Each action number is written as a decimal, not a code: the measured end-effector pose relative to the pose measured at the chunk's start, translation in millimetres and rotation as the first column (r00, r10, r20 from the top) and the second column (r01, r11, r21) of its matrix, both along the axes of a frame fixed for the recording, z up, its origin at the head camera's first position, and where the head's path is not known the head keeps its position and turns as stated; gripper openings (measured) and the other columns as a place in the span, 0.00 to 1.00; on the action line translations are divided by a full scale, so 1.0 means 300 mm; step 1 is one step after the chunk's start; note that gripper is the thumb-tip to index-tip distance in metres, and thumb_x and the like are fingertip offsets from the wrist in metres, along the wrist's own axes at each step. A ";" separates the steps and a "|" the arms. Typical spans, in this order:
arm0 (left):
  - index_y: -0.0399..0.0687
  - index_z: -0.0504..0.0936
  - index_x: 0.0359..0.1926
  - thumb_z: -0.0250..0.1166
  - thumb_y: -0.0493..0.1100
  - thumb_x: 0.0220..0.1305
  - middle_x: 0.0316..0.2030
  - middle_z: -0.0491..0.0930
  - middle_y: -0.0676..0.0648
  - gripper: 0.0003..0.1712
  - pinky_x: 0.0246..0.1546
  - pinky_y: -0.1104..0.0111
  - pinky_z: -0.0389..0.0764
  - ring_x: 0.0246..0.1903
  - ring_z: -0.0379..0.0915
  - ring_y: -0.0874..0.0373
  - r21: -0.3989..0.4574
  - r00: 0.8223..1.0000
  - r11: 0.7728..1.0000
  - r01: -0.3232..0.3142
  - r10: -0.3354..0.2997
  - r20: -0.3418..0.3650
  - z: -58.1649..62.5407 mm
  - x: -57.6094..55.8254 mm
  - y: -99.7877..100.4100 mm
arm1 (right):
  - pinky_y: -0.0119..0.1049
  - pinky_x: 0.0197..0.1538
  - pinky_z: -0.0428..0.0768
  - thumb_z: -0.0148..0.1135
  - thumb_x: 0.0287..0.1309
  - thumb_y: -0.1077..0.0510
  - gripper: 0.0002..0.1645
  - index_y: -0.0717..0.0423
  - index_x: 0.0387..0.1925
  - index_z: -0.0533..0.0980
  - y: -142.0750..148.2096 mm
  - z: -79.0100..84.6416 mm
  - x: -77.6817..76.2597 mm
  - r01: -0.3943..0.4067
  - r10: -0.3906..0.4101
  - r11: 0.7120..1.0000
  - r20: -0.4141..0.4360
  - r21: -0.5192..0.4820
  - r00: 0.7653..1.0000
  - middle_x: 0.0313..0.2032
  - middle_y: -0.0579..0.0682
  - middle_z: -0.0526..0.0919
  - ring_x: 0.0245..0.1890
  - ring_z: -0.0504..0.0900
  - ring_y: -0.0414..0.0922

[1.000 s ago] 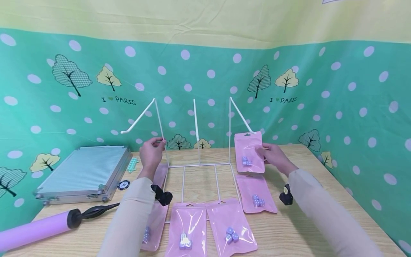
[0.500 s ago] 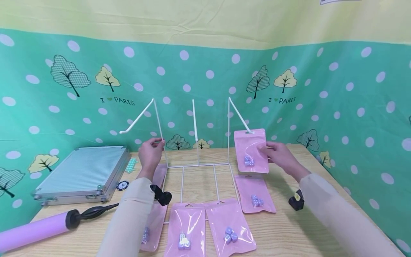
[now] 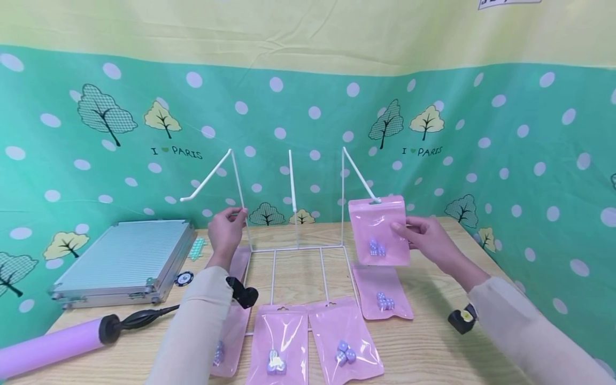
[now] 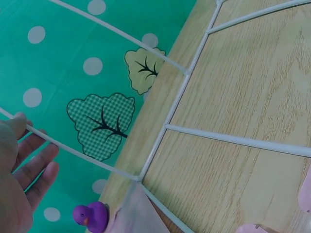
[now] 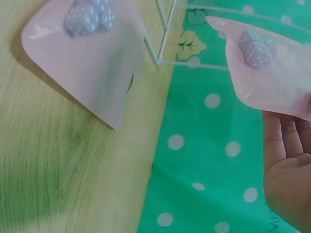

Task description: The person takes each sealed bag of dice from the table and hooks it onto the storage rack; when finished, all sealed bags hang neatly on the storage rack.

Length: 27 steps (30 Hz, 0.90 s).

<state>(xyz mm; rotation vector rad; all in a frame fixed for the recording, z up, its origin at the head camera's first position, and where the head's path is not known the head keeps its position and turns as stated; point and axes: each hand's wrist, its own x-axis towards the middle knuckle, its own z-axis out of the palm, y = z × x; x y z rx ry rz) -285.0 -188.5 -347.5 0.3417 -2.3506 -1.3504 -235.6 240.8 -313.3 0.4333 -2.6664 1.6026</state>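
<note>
My left hand [image 3: 225, 234] pinches the left upright of a white wire rack [image 3: 297, 248] between thumb and index finger, its other fingers loose. With my right hand [image 3: 428, 238] I hold the right edge of a pink zip bag [image 3: 392, 230], thumb in front. Purple dotted dice [image 3: 377, 248] show inside it. The bag's top hole is at the tip of the rack's right arm [image 3: 360, 174], which appears to enter it. Below, another pink bag [image 3: 380, 283] of dice lies partly over the rack's base. In the right wrist view the held bag [image 5: 272, 73] hangs tilted above my fingers.
Two pink bags, one at front left [image 3: 284, 331] and one at front right [image 3: 351, 321], lie at the rack's front. More pink plastic lies under my left forearm. Left are a silver case [image 3: 125, 256], a poker chip [image 3: 184, 278] and a purple pump [image 3: 53, 342]. A purple duck [image 4: 92, 217] sits behind.
My right hand has shifted right, with its wrist swinging outward. The held bag has come onto the tip of the right arm and turned slightly. My left hand stays on the upright.
</note>
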 end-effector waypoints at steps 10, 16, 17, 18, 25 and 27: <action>0.42 0.83 0.59 0.59 0.50 0.77 0.48 0.86 0.37 0.20 0.45 0.57 0.81 0.47 0.86 0.44 -0.013 1.000 1.000 0.017 -0.017 0.004 0.009 0.003 0.003 | 0.37 0.42 0.86 0.58 0.75 0.53 0.21 0.67 0.57 0.78 -0.012 0.036 0.130 -0.065 0.063 0.998 -0.100 -0.022 0.993 0.41 0.54 0.88 0.38 0.86 0.43; 0.43 0.82 0.61 0.59 0.49 0.77 0.49 0.86 0.36 0.20 0.49 0.53 0.81 0.47 0.86 0.43 -0.007 1.000 1.000 0.023 -0.023 0.004 0.012 0.004 0.000 | 0.35 0.41 0.85 0.58 0.74 0.59 0.15 0.65 0.51 0.82 -0.027 0.058 0.196 -0.120 0.116 0.993 -0.175 -0.010 0.978 0.38 0.48 0.88 0.35 0.86 0.44; 0.44 0.82 0.62 0.59 0.49 0.77 0.49 0.86 0.36 0.20 0.49 0.53 0.81 0.47 0.86 0.44 -0.008 1.000 1.000 0.023 -0.023 0.004 0.011 0.005 0.000 | 0.35 0.41 0.84 0.58 0.74 0.60 0.14 0.64 0.50 0.82 -0.029 0.060 0.205 -0.127 0.123 0.992 -0.190 -0.009 0.974 0.38 0.48 0.89 0.34 0.86 0.44; 0.44 0.82 0.62 0.59 0.49 0.77 0.50 0.86 0.37 0.20 0.49 0.54 0.81 0.47 0.86 0.44 -0.009 1.000 1.000 0.022 -0.022 0.004 0.011 0.005 0.000 | 0.34 0.41 0.84 0.58 0.74 0.61 0.13 0.65 0.49 0.83 -0.031 0.062 0.214 -0.133 0.128 0.991 -0.206 -0.010 0.970 0.39 0.47 0.89 0.34 0.86 0.44; 0.44 0.82 0.61 0.58 0.50 0.78 0.50 0.86 0.37 0.20 0.48 0.55 0.81 0.47 0.86 0.44 -0.008 1.000 1.000 0.020 -0.020 0.002 0.005 0.005 0.001 | 0.33 0.40 0.84 0.56 0.72 0.65 0.11 0.65 0.47 0.83 -0.047 0.089 0.270 -0.139 0.127 0.990 -0.283 -0.023 0.951 0.38 0.45 0.89 0.33 0.86 0.44; 0.44 0.82 0.61 0.58 0.50 0.78 0.50 0.86 0.37 0.20 0.48 0.55 0.81 0.47 0.86 0.44 -0.006 1.000 1.000 0.019 -0.019 -0.001 0.004 0.004 0.001 | 0.31 0.43 0.84 0.55 0.73 0.65 0.11 0.63 0.48 0.83 -0.050 0.100 0.283 -0.141 0.123 0.989 -0.291 -0.040 0.949 0.39 0.45 0.89 0.35 0.87 0.43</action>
